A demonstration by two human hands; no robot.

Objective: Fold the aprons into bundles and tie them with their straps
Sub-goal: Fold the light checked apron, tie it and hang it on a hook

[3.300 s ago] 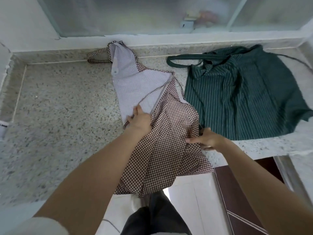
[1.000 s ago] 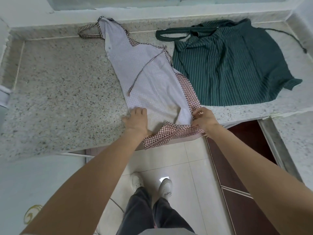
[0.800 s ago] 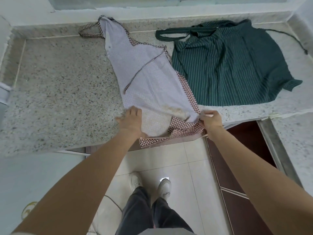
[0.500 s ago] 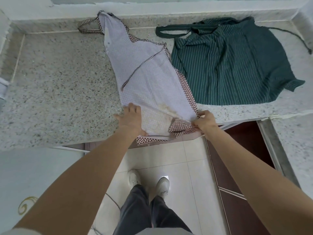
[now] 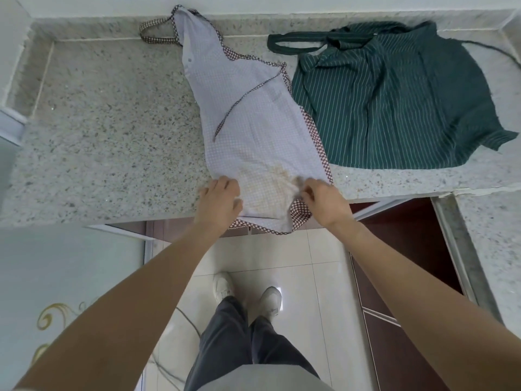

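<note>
A brown checked apron (image 5: 253,114) lies folded lengthwise on the granite counter (image 5: 107,131), pale inner side up, with a thin strap (image 5: 248,93) across it and its neck loop (image 5: 158,32) at the back. Its stained bottom hem hangs over the counter's front edge. My left hand (image 5: 220,200) rests on the hem's left side, fingers curled onto the cloth. My right hand (image 5: 324,203) pinches the hem's right side. A dark green striped apron (image 5: 394,91) lies spread out to the right, touching the checked one.
The counter ends at a raised lip and wall behind. Below its front edge are dark red cabinet doors (image 5: 408,249), a frosted glass panel (image 5: 56,277) at the left, and the tiled floor with my legs and white shoes (image 5: 248,294).
The checked apron was turned and folded so its pale side faces up. In the last half second my right hand slid left along the hem, closer to my left hand.
</note>
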